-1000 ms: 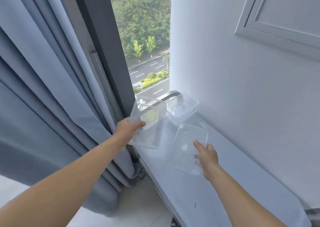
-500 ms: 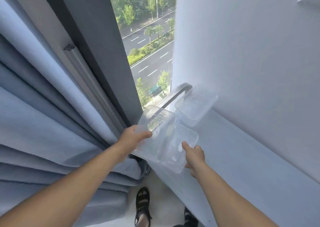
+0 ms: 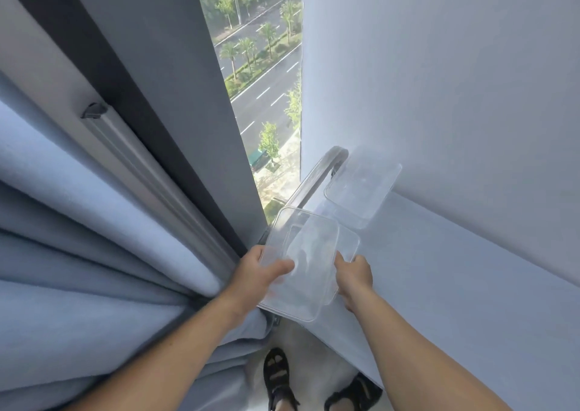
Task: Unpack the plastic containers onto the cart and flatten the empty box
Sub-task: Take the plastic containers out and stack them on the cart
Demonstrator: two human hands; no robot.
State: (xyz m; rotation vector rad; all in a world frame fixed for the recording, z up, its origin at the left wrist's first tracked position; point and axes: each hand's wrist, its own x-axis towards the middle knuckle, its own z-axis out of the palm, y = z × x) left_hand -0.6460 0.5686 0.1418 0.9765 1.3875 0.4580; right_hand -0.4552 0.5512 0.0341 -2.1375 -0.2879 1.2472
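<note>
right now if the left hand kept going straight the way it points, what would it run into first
Probably the clear container in the right hand: the left hand points up-right, and its own container overlaps that one. Beyond lies a third container on the cart; depth is unclear.

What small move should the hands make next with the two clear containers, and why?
Probably lower the upper container, gripped by the left hand, into the lower container that the right hand holds: they already overlap over the cart top.
</note>
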